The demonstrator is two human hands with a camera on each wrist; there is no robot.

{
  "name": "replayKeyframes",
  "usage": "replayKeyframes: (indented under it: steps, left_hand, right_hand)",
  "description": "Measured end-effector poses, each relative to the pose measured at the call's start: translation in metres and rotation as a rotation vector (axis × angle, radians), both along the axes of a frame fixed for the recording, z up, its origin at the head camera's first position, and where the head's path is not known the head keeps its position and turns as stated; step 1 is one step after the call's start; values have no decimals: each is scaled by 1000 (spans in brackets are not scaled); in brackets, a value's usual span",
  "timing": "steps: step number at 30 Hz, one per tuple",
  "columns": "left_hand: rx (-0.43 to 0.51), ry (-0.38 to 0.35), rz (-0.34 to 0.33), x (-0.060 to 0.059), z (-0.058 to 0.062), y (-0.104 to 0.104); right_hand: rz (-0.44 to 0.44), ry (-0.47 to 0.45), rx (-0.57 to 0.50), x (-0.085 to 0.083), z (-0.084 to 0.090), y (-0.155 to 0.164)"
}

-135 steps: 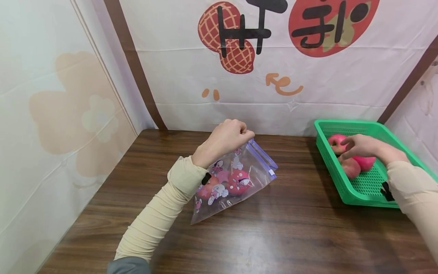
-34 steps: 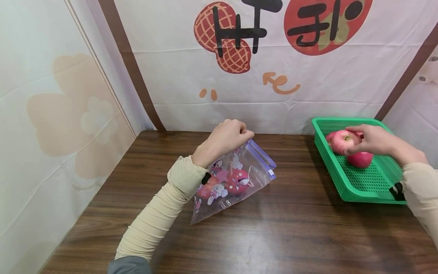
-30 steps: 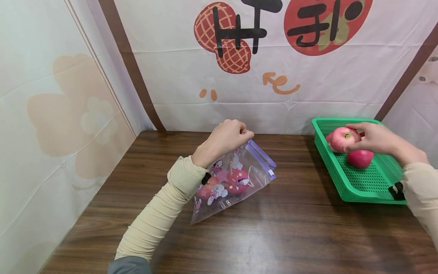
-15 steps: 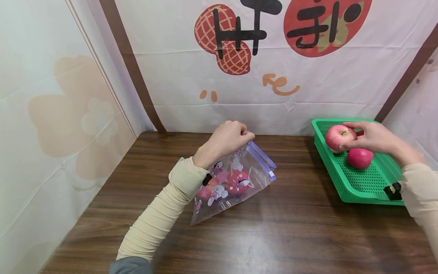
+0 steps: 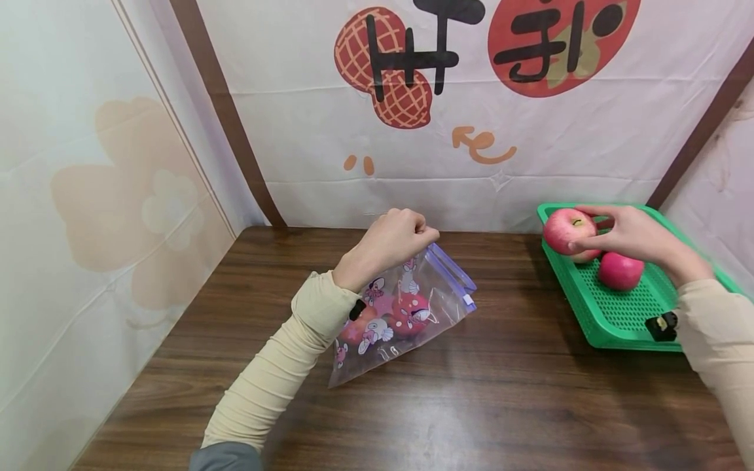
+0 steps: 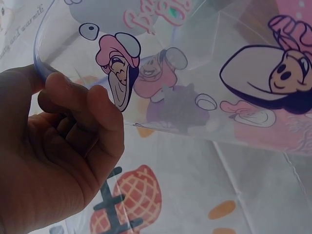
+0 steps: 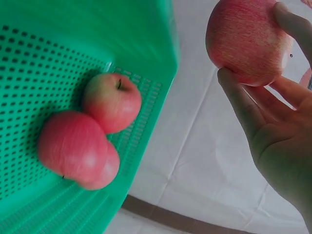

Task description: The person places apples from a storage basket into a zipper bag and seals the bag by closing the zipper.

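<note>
My left hand (image 5: 391, 242) pinches the top edge of a clear zip bag (image 5: 436, 294) with a purple slider strip and cartoon prints; the left wrist view shows the fingers (image 6: 105, 117) curled at its rim. Red apples (image 5: 410, 313) show through the plastic at the bottom of the bag. My right hand (image 5: 636, 235) grips a pink-red apple (image 5: 565, 230) between thumb and fingers, raised over the left rim of a green basket (image 5: 580, 320). Inside the basket lie other apples, one (image 5: 621, 271) plain in the head view; the right wrist view shows three apples (image 7: 73, 144) together.
The basket stands at the right rear of the brown wooden table (image 5: 471, 399), close to the white printed cloth (image 5: 330, 196) behind it. Another cloth wall (image 5: 118, 261) runs along the left side. Bare wood lies between bag and basket.
My right hand took hold of an apple in the basket, lifted it and carried it left to above the rim. My left hand and the bag have stayed in place.
</note>
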State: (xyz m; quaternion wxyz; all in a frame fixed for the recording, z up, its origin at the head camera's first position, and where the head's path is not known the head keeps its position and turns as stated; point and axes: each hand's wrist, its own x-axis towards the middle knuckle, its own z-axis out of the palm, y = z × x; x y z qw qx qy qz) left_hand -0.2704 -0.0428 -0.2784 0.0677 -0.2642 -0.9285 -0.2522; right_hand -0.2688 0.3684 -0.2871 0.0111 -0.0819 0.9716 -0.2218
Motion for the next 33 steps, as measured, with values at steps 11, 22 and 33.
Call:
replayKeyframes:
  steps: [11,22,33]
  left_hand:
    - [-3,-10,-13,1,1,3]
    - [0,-20,-15,0,-1,4]
    - [-9,-12,-9,0,-1,3]
  right_hand:
    - [20,-24,-75,-3,4,-32]
    - [90,20,-82,-8,6,-70]
    - [147,48,-132,-9,5,-99]
